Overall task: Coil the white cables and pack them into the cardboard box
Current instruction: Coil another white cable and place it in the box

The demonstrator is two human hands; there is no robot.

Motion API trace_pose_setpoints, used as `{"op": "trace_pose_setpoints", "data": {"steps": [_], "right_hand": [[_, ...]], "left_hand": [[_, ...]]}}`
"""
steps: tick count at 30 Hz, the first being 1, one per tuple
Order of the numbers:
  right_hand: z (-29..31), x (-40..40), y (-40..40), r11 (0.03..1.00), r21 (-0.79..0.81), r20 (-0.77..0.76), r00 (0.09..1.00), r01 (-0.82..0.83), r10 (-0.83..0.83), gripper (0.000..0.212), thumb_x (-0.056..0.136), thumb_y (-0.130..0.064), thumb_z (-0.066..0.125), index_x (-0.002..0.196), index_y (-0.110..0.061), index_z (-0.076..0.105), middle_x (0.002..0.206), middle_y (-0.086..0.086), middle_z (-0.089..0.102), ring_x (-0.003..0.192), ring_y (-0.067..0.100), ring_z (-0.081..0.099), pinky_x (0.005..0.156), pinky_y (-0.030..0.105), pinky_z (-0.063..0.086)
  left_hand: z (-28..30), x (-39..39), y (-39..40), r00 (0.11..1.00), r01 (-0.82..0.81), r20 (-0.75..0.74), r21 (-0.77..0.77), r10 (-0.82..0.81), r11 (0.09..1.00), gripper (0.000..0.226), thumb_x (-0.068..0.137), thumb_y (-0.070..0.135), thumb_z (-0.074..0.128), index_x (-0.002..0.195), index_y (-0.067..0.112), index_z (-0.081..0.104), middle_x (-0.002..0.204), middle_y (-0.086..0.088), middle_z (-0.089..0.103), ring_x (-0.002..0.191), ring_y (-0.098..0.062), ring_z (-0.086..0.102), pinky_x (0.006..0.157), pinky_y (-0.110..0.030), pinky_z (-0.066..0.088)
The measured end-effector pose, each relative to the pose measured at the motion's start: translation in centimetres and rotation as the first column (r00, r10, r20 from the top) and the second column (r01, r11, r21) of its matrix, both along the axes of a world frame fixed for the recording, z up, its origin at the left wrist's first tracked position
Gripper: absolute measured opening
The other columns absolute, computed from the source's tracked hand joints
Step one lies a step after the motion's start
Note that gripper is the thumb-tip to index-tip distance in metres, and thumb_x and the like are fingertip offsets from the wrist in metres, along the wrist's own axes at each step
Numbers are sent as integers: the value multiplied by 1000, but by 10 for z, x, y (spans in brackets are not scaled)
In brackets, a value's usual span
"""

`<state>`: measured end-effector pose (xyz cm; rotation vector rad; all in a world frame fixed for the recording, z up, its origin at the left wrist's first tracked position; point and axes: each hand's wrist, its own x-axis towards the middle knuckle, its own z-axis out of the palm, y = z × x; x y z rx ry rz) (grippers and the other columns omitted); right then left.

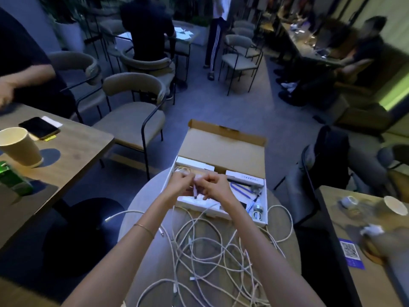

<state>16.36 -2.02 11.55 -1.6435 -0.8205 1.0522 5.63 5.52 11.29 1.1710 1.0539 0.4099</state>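
An open cardboard box (223,149) stands at the far side of a small round table (132,220), its lid folded back. Both my hands are held together over the box's left half. My left hand (179,183) and my right hand (212,186) pinch a small bundle of white cable (197,181) between them, with a dark-tipped end hanging down. A loose tangle of white cables (212,247) covers the table in front of the box. One coiled cable (182,169) lies in the box's far left corner.
The box also holds white cartons (194,163), blue-handled tools (241,189) and tape rolls (257,212). A wooden table (73,151) at left carries a paper cup (18,146), a phone (38,127) and a green carton (13,181). Chairs and people fill the room beyond.
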Motion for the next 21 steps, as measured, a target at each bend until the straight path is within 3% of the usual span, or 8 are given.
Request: {"op": "trace_pose_setpoints", "data": {"steps": [4,8,11,14,16,18,21], "right_hand": [[-33,13,-18,978,-210,69,997,-5,20,13,86,-15,68,82,-2,68,63,7,63,48,12,52,43,20,48],[-74,-3,-31,905,-423,117,988,-44,103,5,87,-6,62,89,-2,66,64,5,59,48,12,50,39,16,43],[-89,-23,-32,863,-490,119,972,-122,204,10,88,-3,60,92,1,68,63,6,59,50,14,51,46,21,45],[-92,-40,-27,835,-509,147,935,-209,324,13,86,1,59,79,-7,66,65,7,59,51,12,52,49,22,45],[-94,-48,-23,782,-555,260,833,-285,488,15,85,1,57,84,-9,70,73,8,64,57,13,57,55,23,49],[-96,-54,-22,708,-629,369,679,-320,635,20,84,1,56,90,-10,72,88,10,70,74,21,65,70,32,55],[-100,-60,-23,655,-686,443,533,-316,721,16,83,-3,61,91,-12,72,102,12,71,94,29,67,84,39,56]], "left_hand": [[-13,-20,7,957,71,-281,-8,-70,997,31,92,10,39,73,-1,61,68,-15,62,41,-14,59,40,-19,50],[-44,-62,14,873,84,-478,-52,-98,995,23,85,9,51,70,-6,61,66,-23,61,56,-31,62,52,-33,57],[-58,-85,10,832,56,-545,-110,-107,992,22,87,10,54,71,-6,55,63,-21,58,52,-29,59,41,-27,51],[-67,-102,9,799,66,-591,-94,-109,993,23,86,13,60,74,-4,52,62,-18,57,41,-22,57,36,-25,50],[-74,-110,10,776,87,-628,5,-64,996,25,82,15,66,68,-1,54,59,-16,59,38,-20,58,46,-32,56],[-78,-112,9,764,114,-644,86,-32,990,29,80,18,70,59,4,55,55,-13,61,44,-22,60,62,-37,59],[-72,-101,2,832,161,-535,-24,-149,987,27,82,17,70,63,0,61,60,-17,66,42,-17,61,58,-32,58]]}}
